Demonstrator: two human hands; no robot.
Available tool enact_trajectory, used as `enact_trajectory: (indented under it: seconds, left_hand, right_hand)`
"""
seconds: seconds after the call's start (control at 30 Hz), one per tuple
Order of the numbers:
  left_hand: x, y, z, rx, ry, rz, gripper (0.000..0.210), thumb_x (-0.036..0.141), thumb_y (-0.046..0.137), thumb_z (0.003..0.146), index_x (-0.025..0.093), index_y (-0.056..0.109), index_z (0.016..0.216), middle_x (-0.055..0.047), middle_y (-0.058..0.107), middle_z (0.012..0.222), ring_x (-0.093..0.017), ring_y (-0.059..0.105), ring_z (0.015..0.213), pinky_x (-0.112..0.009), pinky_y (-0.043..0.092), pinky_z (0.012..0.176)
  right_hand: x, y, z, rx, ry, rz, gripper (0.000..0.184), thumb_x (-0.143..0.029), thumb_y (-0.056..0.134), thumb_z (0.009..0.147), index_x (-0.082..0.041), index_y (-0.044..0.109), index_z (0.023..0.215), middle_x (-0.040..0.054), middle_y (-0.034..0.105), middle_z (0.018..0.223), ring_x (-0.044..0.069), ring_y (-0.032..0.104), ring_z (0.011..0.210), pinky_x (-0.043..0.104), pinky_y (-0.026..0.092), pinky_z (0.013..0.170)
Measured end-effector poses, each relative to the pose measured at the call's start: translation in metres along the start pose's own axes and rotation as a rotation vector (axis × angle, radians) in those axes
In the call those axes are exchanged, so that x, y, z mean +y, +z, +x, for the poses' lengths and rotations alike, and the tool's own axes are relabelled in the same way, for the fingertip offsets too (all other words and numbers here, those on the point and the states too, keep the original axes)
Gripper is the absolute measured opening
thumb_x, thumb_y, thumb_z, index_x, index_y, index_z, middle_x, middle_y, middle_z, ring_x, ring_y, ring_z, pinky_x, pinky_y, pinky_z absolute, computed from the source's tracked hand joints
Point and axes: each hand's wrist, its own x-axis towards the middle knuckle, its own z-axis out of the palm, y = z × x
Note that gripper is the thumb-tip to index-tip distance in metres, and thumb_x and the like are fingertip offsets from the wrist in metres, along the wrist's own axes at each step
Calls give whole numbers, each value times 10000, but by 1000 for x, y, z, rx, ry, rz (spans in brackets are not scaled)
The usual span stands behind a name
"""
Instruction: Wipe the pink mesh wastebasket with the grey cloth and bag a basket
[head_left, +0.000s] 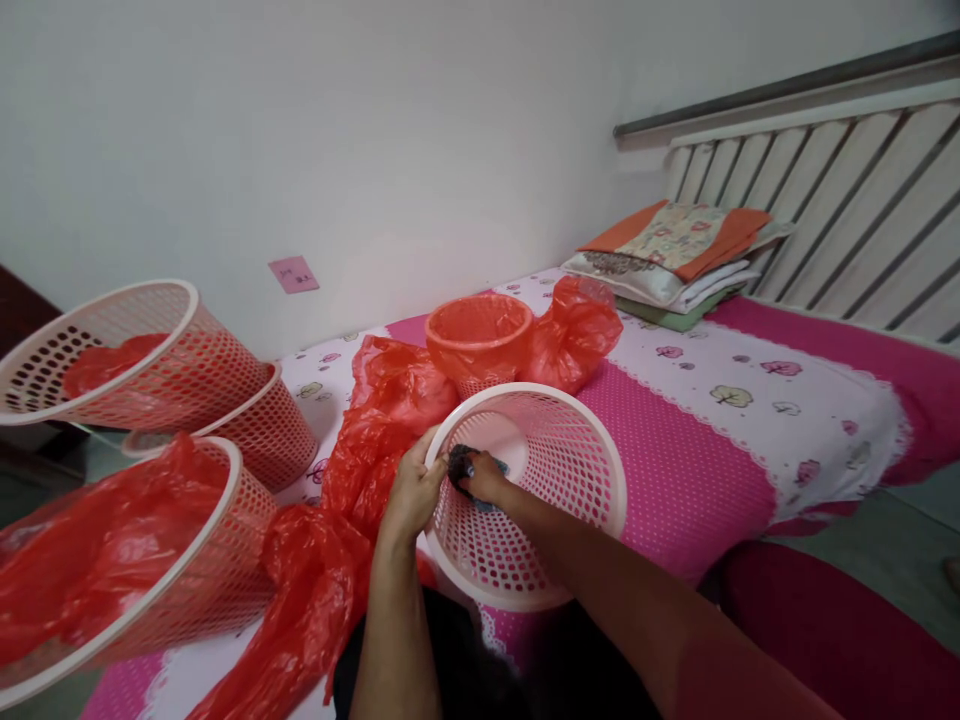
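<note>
A pale pink plastic basket [577, 470] with perforated walls is tilted in front of me, its mouth facing me. My left hand [414, 485] grips the left side of its rim. Inside the basket, my right hand [484, 477] is closed on a dark, bluish crumpled cloth [463, 465], pressed near the inner left wall. Part of the cloth is hidden by my fingers. Just behind stands another basket [480, 340] lined with a red plastic bag. Loose red plastic bags [360, 470] lie to the left of the basket I hold.
More pink baskets [255, 510] with red bags lie at the left, some tipped. Folded bedding and cushions [675, 250] are stacked at the back right, beside a white radiator [825, 210]. A pink floral sheet [675, 440] covers the bed; a dark red round seat [832, 630] is at right.
</note>
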Motion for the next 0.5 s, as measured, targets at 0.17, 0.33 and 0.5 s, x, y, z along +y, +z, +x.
enact_trajectory:
  seconds: [0.17, 0.33, 0.5]
  left_hand:
    - [2, 0, 0, 6, -14, -10, 472, 279, 630, 847, 181, 749, 1293, -90, 786, 1310, -285, 713, 1227, -416, 505, 1127]
    - [3, 2, 0, 4, -17, -5, 483, 282, 640, 839, 174, 752, 1297, -91, 798, 1276, -284, 731, 1167, -414, 515, 1104]
    - [1, 2, 0, 7, -3, 9, 480, 266, 624, 842, 173, 750, 1295, -83, 803, 1262, -280, 729, 1172, -421, 509, 1115]
  right_hand:
    - [6, 6, -1, -91, 18, 40, 330, -71, 726, 746, -198, 754, 1049, 58, 786, 1104, 250, 714, 1104, 325, 529, 980]
    - [2, -6, -5, -185, 92, 148, 186, -89, 618, 799, -169, 722, 932, 19, 747, 810, 185, 717, 808, 248, 546, 738]
    - [-9, -17, -22, -340, 178, 219, 90, -112, 619, 721, -173, 664, 770, -16, 631, 585, 145, 596, 519, 233, 489, 547]
